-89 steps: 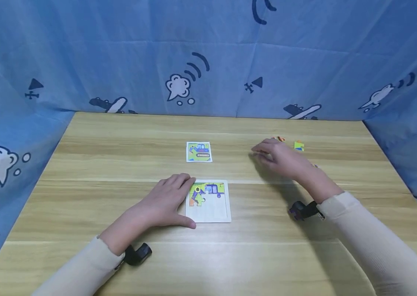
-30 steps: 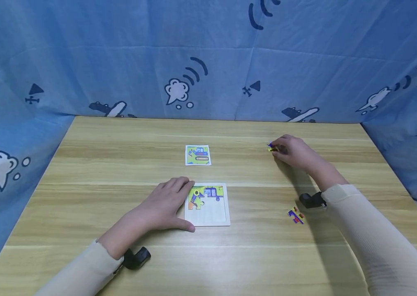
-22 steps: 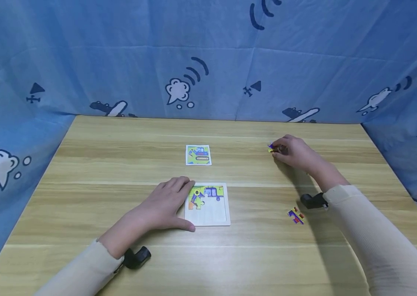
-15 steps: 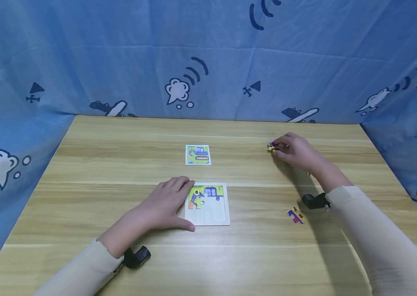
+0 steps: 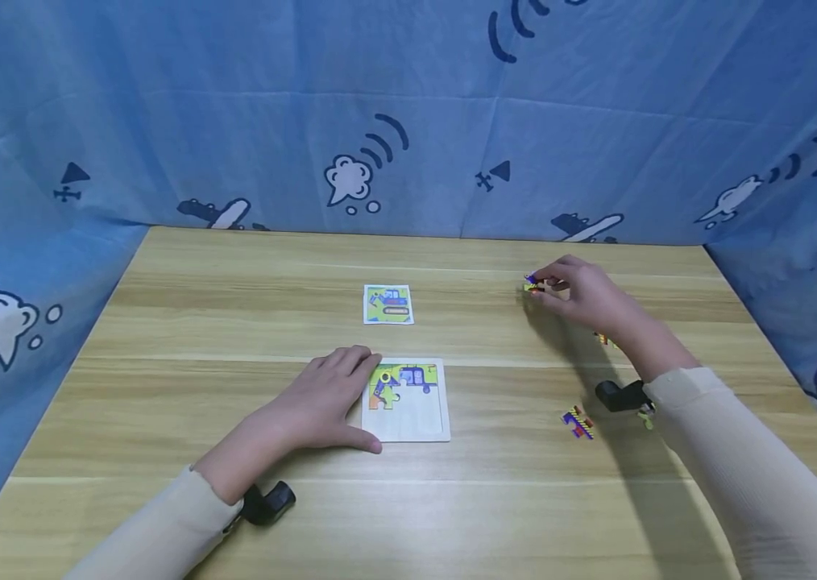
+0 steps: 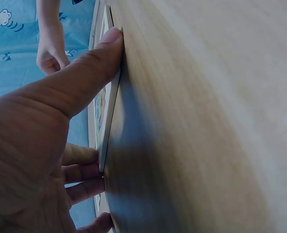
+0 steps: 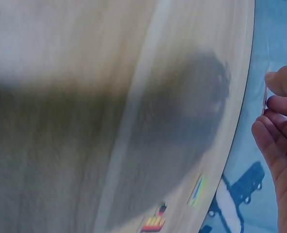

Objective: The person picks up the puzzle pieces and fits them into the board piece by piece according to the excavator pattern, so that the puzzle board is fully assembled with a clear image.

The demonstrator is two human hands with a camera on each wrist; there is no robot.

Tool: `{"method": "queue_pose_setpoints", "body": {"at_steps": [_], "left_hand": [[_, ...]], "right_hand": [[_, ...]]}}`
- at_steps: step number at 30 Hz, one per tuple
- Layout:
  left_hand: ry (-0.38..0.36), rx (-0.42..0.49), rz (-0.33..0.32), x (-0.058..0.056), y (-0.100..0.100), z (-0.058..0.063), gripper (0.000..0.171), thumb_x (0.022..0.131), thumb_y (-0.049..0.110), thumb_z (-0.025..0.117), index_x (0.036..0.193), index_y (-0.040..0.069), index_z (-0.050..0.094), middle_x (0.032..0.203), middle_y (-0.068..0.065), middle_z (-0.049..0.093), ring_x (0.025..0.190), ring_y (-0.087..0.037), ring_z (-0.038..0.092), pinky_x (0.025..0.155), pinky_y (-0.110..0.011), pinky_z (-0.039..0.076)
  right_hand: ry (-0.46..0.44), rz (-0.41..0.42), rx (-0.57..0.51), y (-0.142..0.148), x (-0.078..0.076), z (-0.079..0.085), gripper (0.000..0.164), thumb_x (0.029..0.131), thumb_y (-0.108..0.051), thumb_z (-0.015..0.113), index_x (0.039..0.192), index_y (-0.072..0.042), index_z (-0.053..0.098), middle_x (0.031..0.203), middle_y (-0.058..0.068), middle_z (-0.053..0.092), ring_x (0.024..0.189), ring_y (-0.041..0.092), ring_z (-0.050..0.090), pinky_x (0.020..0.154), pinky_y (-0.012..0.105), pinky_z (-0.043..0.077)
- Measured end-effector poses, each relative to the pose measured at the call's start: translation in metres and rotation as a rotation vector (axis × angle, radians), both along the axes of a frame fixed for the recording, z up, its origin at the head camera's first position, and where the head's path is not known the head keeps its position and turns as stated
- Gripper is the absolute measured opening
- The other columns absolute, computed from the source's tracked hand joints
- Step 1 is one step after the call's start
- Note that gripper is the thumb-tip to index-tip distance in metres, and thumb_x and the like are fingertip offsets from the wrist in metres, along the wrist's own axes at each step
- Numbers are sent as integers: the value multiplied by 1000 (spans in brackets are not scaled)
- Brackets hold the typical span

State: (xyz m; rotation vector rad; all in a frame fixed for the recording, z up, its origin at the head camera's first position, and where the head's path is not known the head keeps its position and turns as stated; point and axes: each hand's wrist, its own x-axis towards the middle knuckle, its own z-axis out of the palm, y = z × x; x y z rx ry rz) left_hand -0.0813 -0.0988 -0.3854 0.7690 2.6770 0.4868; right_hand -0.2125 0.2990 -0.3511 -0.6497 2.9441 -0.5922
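A white puzzle board [image 5: 416, 420] lies on the table, its top part filled with pieces of a digger picture. My left hand [image 5: 321, 399] rests at its left side, fingers spread. In the left wrist view the thumb [image 6: 92, 68] lies against one edge of the board [image 6: 115, 92], and the other fingertips touch further along. Farther back on the right, my right hand [image 5: 582, 294] pinches a small blue and yellow puzzle piece [image 5: 530, 285] between thumb and fingers. Edge-on in the right wrist view, that puzzle piece [image 7: 265, 99] looks like a thin line.
A small digger picture card [image 5: 388, 304] lies behind the board. Loose puzzle pieces lie on the right: a striped one [image 5: 578, 422], a small one by the forearm [image 5: 603, 338] and a greenish one [image 5: 645, 416] partly hidden by the sleeve. A blue curtain [image 5: 408, 121] surrounds the table.
Over the last second my right hand rises slightly away with the puzzle piece, uncovering more of the loose pieces near its forearm. Three seconds ago it hung further left. The left hand stays put.
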Motion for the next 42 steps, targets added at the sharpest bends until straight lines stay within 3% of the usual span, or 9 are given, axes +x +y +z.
{"method": "queue_pose_setpoints", "body": {"at_steps": [10,17,25,36,42], "left_hand": [[4,-5,-6,0,0,1,118,75,66,86,161,3,35,163,-16,40,153,-35,37,124,-59,35],[5,-8,-1,0,0,0,119,75,66,86,162,3,35,164,-16,39,153,-35,36,124,-59,34],[-11,-12,4,-1,1,1,119,76,66,85,162,3,34,164,-16,38,154,-35,35,125,-60,33],[5,-14,-13,-1,-1,1,119,76,68,83,162,2,34,164,-17,38,154,-36,35,124,-61,34],[10,-8,-19,-1,-1,1,119,76,68,83,162,2,33,164,-17,38,154,-37,35,125,-60,33]], "right_hand": [[54,105,31,-44,28,-7,33,99,-15,71,128,2,69,123,19,66,106,33,67,88,49,59],[39,196,16,-86,56,-10,36,97,-18,74,129,-3,71,127,15,67,114,29,67,98,47,61],[42,275,-24,-123,84,-1,34,95,-21,77,127,-7,73,124,9,68,113,22,66,98,39,62],[-20,378,10,-150,113,-9,34,97,-21,74,127,-4,72,122,8,67,108,16,64,96,33,61],[-47,383,37,-155,121,-13,36,97,-25,75,127,-5,73,121,8,68,103,15,65,92,33,62]]}}
